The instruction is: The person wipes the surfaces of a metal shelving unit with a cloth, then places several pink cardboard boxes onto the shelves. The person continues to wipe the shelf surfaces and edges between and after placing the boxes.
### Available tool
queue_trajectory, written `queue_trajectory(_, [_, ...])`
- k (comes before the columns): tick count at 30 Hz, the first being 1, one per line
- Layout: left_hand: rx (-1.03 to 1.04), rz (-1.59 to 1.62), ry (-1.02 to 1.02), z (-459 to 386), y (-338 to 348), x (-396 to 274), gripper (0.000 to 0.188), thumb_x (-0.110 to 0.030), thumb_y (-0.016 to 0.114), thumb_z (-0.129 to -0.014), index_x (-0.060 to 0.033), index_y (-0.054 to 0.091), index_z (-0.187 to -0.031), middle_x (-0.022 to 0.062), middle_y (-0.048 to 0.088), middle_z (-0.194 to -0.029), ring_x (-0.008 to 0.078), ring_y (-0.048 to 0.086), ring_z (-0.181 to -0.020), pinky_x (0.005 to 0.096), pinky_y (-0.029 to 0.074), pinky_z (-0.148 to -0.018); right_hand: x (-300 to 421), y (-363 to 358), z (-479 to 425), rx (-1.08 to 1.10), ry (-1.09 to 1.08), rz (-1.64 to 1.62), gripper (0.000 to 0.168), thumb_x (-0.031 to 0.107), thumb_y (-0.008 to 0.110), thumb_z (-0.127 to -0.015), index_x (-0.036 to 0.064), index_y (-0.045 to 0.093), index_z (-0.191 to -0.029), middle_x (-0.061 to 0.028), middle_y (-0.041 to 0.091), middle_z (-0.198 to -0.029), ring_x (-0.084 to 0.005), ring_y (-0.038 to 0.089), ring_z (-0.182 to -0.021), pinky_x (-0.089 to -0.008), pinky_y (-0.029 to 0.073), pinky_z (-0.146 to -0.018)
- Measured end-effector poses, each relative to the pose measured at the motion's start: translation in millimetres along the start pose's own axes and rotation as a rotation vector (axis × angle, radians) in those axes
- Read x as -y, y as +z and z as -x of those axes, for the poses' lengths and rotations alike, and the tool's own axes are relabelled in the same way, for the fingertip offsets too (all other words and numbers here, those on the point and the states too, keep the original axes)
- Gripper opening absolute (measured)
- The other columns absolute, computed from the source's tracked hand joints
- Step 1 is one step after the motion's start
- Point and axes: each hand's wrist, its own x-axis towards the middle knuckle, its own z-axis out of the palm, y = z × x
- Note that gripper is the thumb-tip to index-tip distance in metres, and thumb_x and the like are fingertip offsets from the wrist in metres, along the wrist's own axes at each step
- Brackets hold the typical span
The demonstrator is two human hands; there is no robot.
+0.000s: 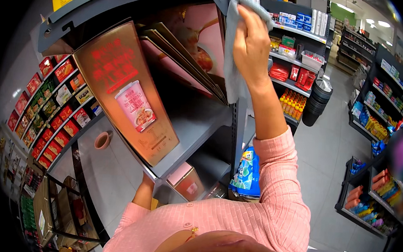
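A grey-blue cloth (232, 58) is in my right hand (251, 42), pressed against the upright side of a grey metal shelf unit (234, 138). The cloth hangs down along the upright below my fingers. My left hand (147, 185) is at the front corner of the lower shelf board (191, 125); the board hides its fingers, so its grip cannot be seen. On that board stands a tilted orange-brown carton (134, 97) with a printed pink can. Behind it, several folded cardboard sheets (181, 59) lean towards the upright, before a pink printed panel (207, 29).
Below the board are another carton (187, 184) and a blue printed bag (249, 170). A stack of black bins (317, 102) stands by the stocked shelves to the right. A pinkish pot (102, 140) is on the floor at left, near racks of red boxes (62, 140).
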Motion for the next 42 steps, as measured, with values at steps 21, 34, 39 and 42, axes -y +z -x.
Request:
queue_trajectory(21, [-0.111, -0.019, 0.271, -12, 13, 16, 0.037, -0.022, 0.060, -0.081, -0.0022, 0.057, -0.112, 0.0153, 0.058, -0.110, 0.0303, 0.053, -0.105, 0.0379, 0.041, -0.092, 19, 42, -32, -0.010, -0.088, 0.148, 0.040, -0.002, 0.048, -0.081, 0.000, 0.053, -0.121, -0.0176, 0.055, -0.121, -0.0353, 0.052, -0.111, -0.0400, 0.039, -0.096])
queue_trajectory(34, [-0.219, -0.662, 0.546, -7, -2, 17, 0.042, -0.023, 0.070, -0.072, -0.0012, 0.062, -0.108, 0.0137, 0.065, -0.104, 0.0263, 0.062, -0.100, 0.0359, 0.047, -0.086, 155, 45, -39, 0.139, -0.513, -0.143, 0.040, -0.005, 0.054, -0.069, 0.009, 0.066, -0.105, -0.0148, 0.062, -0.101, -0.0359, 0.056, -0.099, -0.0441, 0.042, -0.092])
queue_trajectory(39, [-0.111, -0.726, 0.482, 6, -1, -18, 0.046, -0.024, 0.070, -0.072, -0.0017, 0.060, -0.111, 0.0138, 0.064, -0.108, 0.0260, 0.061, -0.102, 0.0360, 0.046, -0.087, 109, 40, -39, 0.072, -0.548, 0.136, 0.027, 0.000, 0.057, -0.067, 0.005, 0.063, -0.092, -0.0124, 0.062, -0.089, -0.0335, 0.055, -0.088, -0.0424, 0.042, -0.078])
queue_trajectory(42, [-0.064, -0.629, 0.408, 13, 6, -42, 0.042, -0.025, 0.063, -0.075, -0.0041, 0.060, -0.111, 0.0169, 0.058, -0.114, 0.0355, 0.047, -0.114, 0.0435, 0.032, -0.099, 56, 27, -36, 0.097, -0.461, 0.270, 0.044, -0.001, 0.051, -0.072, 0.010, 0.061, -0.114, -0.0175, 0.064, -0.091, -0.0364, 0.058, -0.090, -0.0431, 0.040, -0.089])
